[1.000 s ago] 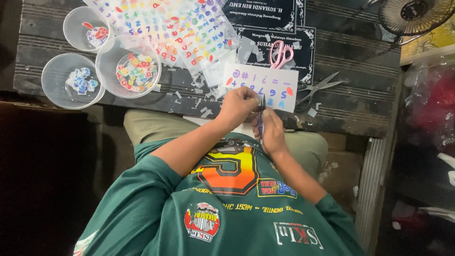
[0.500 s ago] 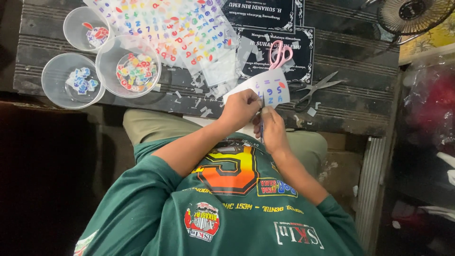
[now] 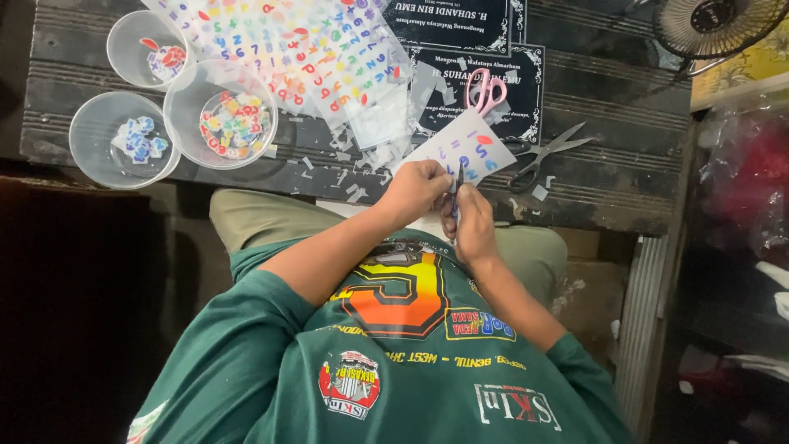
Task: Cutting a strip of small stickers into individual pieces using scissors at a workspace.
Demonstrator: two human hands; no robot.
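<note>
My left hand (image 3: 415, 193) pinches the lower edge of a small white sticker sheet (image 3: 468, 146) printed with coloured letters, holding it tilted over the front edge of the dark wooden table (image 3: 608, 189). Just to its right, my right hand (image 3: 470, 226) is closed around a thin blue-handled tool (image 3: 458, 182) whose tip meets the sheet's bottom edge. The tool's blades are hidden by my fingers. Both hands are close together above my lap and green shirt.
Three clear plastic cups (image 3: 220, 123) with cut stickers stand at the left. Large sticker sheets (image 3: 304, 49) and paper scraps (image 3: 357, 177) lie in the middle. Pink scissors (image 3: 485, 89) rest on black plaques (image 3: 493, 57), metal scissors (image 3: 542, 156) to the right, a fan (image 3: 715, 25) top right.
The small sticker sheet has turned from lying wide and flat to a tilted, diagonal position. Both hands stay together at the table edge.
</note>
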